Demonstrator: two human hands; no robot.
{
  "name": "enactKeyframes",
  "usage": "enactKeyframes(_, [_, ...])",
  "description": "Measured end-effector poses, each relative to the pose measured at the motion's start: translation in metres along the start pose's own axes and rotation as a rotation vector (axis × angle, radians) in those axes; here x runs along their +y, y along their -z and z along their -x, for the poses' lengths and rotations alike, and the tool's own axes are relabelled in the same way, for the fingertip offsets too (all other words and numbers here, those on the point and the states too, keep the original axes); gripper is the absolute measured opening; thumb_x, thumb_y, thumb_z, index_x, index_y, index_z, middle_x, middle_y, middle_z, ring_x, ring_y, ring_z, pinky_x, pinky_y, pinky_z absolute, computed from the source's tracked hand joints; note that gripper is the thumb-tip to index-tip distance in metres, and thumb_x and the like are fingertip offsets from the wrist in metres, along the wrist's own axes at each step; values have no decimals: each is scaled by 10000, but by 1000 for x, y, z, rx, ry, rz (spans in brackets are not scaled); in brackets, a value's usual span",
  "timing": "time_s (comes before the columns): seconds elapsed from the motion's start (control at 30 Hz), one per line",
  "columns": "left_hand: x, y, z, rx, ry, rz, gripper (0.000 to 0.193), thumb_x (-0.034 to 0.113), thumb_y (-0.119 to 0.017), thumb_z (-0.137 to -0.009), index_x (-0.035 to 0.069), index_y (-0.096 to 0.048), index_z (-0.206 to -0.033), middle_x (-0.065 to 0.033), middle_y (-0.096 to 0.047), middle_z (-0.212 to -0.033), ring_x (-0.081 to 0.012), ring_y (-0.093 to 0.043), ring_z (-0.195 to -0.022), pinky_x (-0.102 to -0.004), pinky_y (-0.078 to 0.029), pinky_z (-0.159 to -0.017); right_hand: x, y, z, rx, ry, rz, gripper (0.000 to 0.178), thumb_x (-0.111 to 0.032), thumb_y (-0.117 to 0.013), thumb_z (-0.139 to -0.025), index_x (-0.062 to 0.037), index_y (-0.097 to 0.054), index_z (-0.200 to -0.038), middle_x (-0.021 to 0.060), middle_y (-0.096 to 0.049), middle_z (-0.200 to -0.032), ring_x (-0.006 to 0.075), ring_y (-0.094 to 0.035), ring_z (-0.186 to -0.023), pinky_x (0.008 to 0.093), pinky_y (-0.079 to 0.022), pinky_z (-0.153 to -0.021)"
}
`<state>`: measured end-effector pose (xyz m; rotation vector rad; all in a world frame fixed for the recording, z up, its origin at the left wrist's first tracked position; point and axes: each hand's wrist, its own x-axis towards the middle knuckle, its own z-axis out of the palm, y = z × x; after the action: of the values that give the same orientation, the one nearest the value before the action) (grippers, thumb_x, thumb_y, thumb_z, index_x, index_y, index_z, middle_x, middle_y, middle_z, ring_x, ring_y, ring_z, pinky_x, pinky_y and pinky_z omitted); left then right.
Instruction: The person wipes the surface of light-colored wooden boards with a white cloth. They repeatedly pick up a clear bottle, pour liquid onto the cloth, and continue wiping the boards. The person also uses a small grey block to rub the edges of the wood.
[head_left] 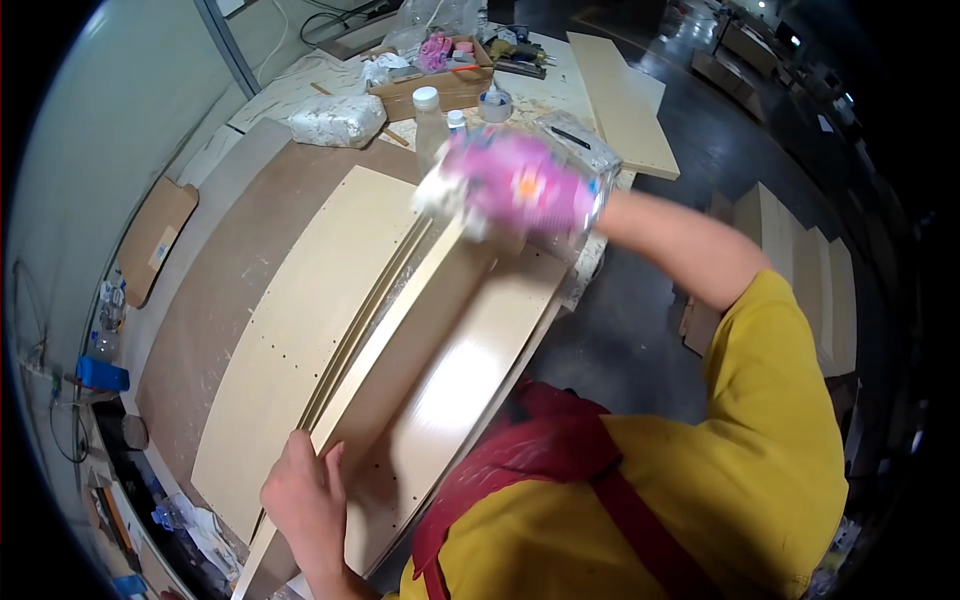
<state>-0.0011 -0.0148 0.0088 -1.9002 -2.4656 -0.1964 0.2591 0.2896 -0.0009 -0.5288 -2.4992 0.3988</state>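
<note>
My bare left hand (305, 495) grips the near part of a long upright pale board (375, 375), its fingers over the top edge. At the board's far end is my right hand (520, 185), in a pink flowered glove blurred by motion. It is closed on a crumpled white rag (440, 195), pressed to the top edge there. The upright board stands along a flat pale panel (460, 390) with small drilled holes, on the side nearer my body. Another drilled panel (300, 300) lies to the left, with narrow strips between.
Beyond my right hand stand a clear bottle (428, 125), a small tub (495, 105) and a cardboard box (440, 92) of tools. A white wrapped bundle (338, 120) lies at the back left. More boards (625, 110) rest at the far right of the table.
</note>
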Motion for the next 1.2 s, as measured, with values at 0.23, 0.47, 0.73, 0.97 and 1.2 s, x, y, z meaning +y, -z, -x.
enactKeyframes(0.23, [7, -4, 4, 57, -17, -21, 324, 224, -713, -798, 40, -446, -804, -154, -533, -684, -361, -557, -622, -426, -419, -544, -52, -17, -5, 91, 112, 304, 220, -155, -638, -738, -101, -638, -951, 118, -619, -953, 286, -629, -909, 399, -514, -807])
enactKeyframes(0.47, [5, -10, 9, 120, -59, -29, 321, 197, -725, -770, 53, -440, -798, -147, -519, -683, -359, -555, -613, -434, -417, -533, 92, 74, 48, 19, -632, 611, 266, -218, -611, -813, -82, -646, -1039, 137, -652, -990, 305, -629, -940, 392, -506, -813])
enactKeyframes(0.73, [0, -10, 7, 101, -26, -1, 319, 204, -722, -775, 45, -446, -803, -157, -519, -676, -372, -552, -615, -448, -413, -535, -22, 16, 20, -53, 20, 162, 396, -263, -626, -841, -140, -585, -1216, 135, -532, -1259, 298, -526, -1186, 397, -425, -990])
enactKeyframes(0.97, [-7, -8, 0, 150, -85, 24, 303, 234, -722, -780, 61, -476, -815, -135, -548, -685, -326, -572, -619, -416, -439, -535, 105, 76, 38, 150, -123, 428, 308, -214, -596, -862, -73, -603, -1136, 153, -598, -1117, 338, -561, -1070, 393, -442, -945])
enactKeyframes(1.2, [-18, -12, 6, 173, -86, 177, 238, 230, -671, -807, 70, -527, -909, -118, -605, -731, -318, -615, -679, -403, -487, -574, -94, -23, -12, -125, 155, 206, 389, -47, -583, -717, -47, -601, -1105, 199, -556, -1123, 411, -524, -1057, 439, -436, -924])
